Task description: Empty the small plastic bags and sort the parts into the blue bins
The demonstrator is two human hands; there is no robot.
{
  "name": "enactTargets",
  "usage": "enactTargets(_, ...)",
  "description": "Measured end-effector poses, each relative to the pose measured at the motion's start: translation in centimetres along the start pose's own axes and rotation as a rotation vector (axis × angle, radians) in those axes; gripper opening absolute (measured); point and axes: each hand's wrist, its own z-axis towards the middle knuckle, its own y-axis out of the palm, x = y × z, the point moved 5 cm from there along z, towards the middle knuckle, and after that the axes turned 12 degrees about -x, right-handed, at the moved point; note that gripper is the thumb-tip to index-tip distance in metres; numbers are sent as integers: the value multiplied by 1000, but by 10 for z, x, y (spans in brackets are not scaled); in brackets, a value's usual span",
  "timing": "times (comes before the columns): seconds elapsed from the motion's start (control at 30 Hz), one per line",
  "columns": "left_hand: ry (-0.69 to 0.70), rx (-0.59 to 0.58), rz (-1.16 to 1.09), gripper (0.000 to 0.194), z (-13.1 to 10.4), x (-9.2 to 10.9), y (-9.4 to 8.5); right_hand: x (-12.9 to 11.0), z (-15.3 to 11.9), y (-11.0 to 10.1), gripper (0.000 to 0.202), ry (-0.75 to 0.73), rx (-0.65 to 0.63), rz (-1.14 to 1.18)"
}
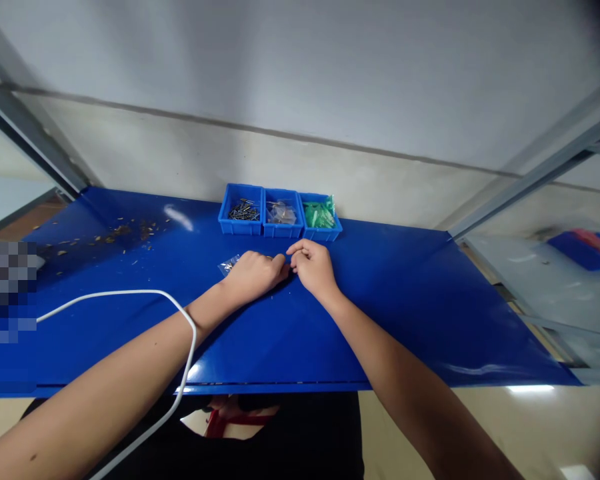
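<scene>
Above the blue tabletop (405,287), my left hand (256,272) is closed, with its fingers curled under and mostly hidden. A small clear plastic bag (227,266) with shiny bits inside shows just past its wrist side; whether the hand touches it I cannot tell. Facing it, my right hand (316,268) has its fingers bent in and pinched together, almost meeting the left fingertips. Anything between the fingers of either hand is too small or hidden to make out. Behind the hands stands a blue bin (240,229) of dark metal pins or screws.
Joined to that bin are a blue bin (283,231) with clear bags and another (323,235) with green bags, against the wall. Brownish debris (123,233) is scattered at left. A white cable (130,292) loops across my left forearm. Metal posts flank the table.
</scene>
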Motion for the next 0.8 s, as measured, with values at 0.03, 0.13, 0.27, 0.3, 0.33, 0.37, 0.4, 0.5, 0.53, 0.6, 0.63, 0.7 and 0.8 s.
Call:
enactTargets(0.03, -20, 38, -27, 25, 0, -5, 1, 1, 1, 0, 19, 11, 2, 20)
enactTargets(0.13, -51, 191, -115, 32, -1, -18, 0, 2, 2, 2, 13, 75, -6, 140)
enactTargets(0.27, -22, 433, -147, 39, -9, -25, -9, -4, -1, 18, 19, 99, -119, 476)
enactTargets(0.3, 6, 498, -139, 41, -11, -24, -13, -7, -3, 25, 26, 94, -169, 579)
enactTargets(0.33, 40, 559, -125, 44, -14, -21, -17, -10, -6, 32, 34, 97, -213, 679)
enactTargets(0.37, 75, 609, -108, 45, -16, -18, -21, -13, -9, 39, 40, 115, -248, 772)
enactTargets(0.4, 107, 647, -93, 46, -18, -15, -24, -14, -12, 45, 44, 152, -274, 860)
enactTargets(0.5, 187, 669, -67, 44, -22, -4, -32, -19, -22, 62, 46, 303, -355, 1067)
enactTargets(0.53, 209, 650, -62, 43, -22, 0, -33, -22, -24, 66, 45, 350, -368, 1121)
enactTargets(0.6, 243, 612, -49, 41, -22, 5, -36, -26, -27, 68, 46, 443, -337, 1224)
enactTargets(0.63, 256, 595, -39, 39, -21, 7, -37, -28, -28, 68, 47, 489, -297, 1273)
enactTargets(0.7, 271, 564, -16, 36, -20, 11, -38, -30, -29, 67, 51, 560, -207, 1354)
enactTargets(0.8, 247, 498, 18, 33, -16, 14, -38, -33, -29, 66, 45, 596, -133, 1427)
